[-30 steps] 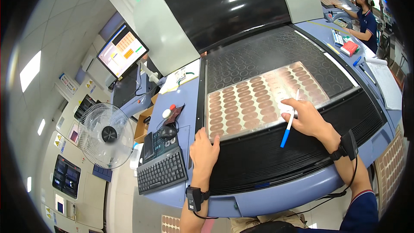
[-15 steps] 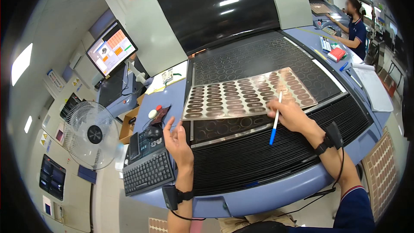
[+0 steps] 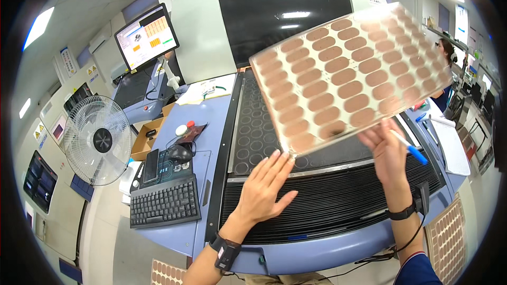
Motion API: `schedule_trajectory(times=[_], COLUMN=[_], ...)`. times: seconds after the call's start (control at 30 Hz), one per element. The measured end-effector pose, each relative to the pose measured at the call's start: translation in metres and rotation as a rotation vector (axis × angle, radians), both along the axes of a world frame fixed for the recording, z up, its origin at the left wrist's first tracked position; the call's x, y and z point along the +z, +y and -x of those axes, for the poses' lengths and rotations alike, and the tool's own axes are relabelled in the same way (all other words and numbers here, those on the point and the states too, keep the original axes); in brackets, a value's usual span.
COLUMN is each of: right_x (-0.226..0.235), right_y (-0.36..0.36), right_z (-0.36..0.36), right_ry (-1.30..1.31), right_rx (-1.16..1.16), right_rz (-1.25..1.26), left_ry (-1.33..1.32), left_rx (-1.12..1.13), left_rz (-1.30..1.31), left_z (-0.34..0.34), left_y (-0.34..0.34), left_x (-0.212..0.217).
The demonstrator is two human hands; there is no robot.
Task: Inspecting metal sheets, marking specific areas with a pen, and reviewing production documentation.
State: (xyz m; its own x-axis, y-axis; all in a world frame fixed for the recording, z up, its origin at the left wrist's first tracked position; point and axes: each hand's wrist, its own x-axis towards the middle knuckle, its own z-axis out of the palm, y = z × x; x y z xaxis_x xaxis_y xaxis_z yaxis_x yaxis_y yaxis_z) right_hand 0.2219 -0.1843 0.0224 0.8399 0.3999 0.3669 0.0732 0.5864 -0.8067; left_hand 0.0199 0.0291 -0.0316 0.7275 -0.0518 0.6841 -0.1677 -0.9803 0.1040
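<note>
A thin pale panel [image 3: 349,89] with rows of copper-brown ovals is held up at a slant above the machine's black bed [image 3: 251,126]. My right hand [image 3: 390,158] grips the panel's near edge toward its right side. A white pen with a blue end [image 3: 417,154] is also held in its fingers, pointing out to the right. My left hand [image 3: 264,194] is open, fingers stretched and thumb apart, with its fingertips at the panel's near left corner. Whether those fingertips bear any of the panel's weight cannot be told.
Left of the bed are a black keyboard [image 3: 165,200], a mouse [image 3: 180,153], a monitor [image 3: 147,38] and a fan [image 3: 103,140]. A notebook [image 3: 450,145] lies at right. Another panel [image 3: 447,240] stands low at right. A co-worker [image 3: 446,53] is partly hidden behind the lifted panel.
The panel has risen from just above the bed and tilted steeply. My left hand has moved right to its near corner. My right hand has turned and shifted right, pen still in it.
</note>
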Motion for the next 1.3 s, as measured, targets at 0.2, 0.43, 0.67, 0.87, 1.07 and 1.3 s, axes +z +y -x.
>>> schedule_trajectory(times=[0.2, 0.43, 0.67, 0.87, 1.07, 1.3], right_x=[-0.047, -0.063, -0.073, -0.067, -0.068, -0.071], right_y=[0.019, 0.026, 0.019, 0.012, 0.013, 0.021], right_z=[-0.002, -0.036, -0.025, -0.004, -0.004, 0.001], right_ry=[0.239, -0.816, -0.984, -1.055, -1.092, -1.136], right_rx=[0.443, -0.261, 0.002, 0.099, 0.127, 0.148], right_rz=[0.478, 1.089, 1.308, 1.258, 1.253, 1.254], left_ry=[0.036, 0.379, 0.213, 0.437, 0.470, 0.507], left_rx=[0.242, 0.412, 0.466, 0.650, 0.700, 0.786], left_rz=[0.137, 0.305, 0.235, 0.154, 0.150, 0.225], left_z=[0.002, -0.004, 0.004, 0.012, 0.015, 0.024], left_y=[0.021, 0.045, 0.038, 0.026, 0.036, 0.049], left_x=[-0.006, -0.037, -0.040, -0.032, -0.020, -0.016])
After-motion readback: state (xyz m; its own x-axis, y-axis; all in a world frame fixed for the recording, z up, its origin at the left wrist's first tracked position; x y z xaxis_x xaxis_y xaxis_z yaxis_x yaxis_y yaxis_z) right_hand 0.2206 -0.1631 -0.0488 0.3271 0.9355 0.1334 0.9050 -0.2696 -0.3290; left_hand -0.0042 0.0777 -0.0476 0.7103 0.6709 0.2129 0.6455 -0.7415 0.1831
